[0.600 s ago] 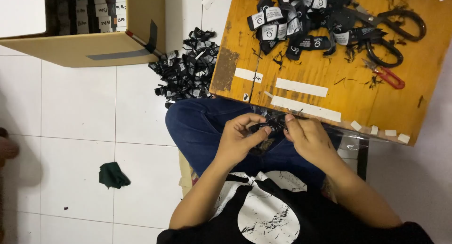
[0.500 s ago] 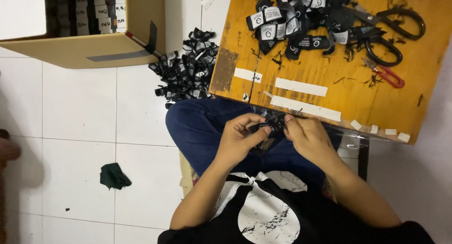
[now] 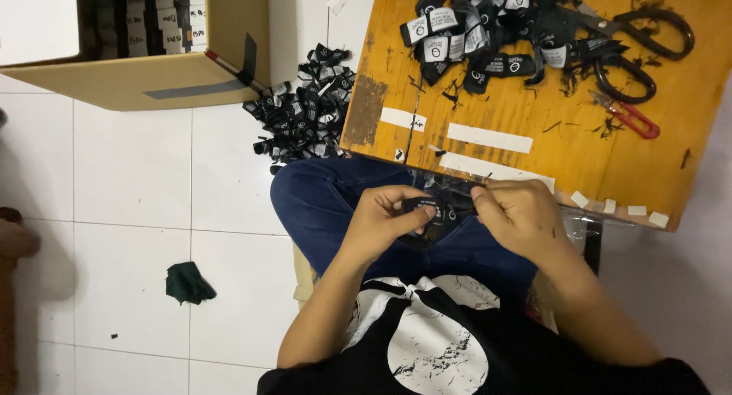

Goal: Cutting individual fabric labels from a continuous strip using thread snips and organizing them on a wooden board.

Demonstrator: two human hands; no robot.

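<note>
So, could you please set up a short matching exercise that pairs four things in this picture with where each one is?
Things:
1. black scissors
2. cardboard box
3. dark green cloth scrap
4. small black label

Places:
A. on the white floor tiles, lower left
B. held between the left hand and the right hand, over the lap
C. on the wooden board, near its far right corner
D. on the floor, upper left, open with rows of tags inside

Pairs: 1-C, 2-D, 3-A, 4-B
</note>
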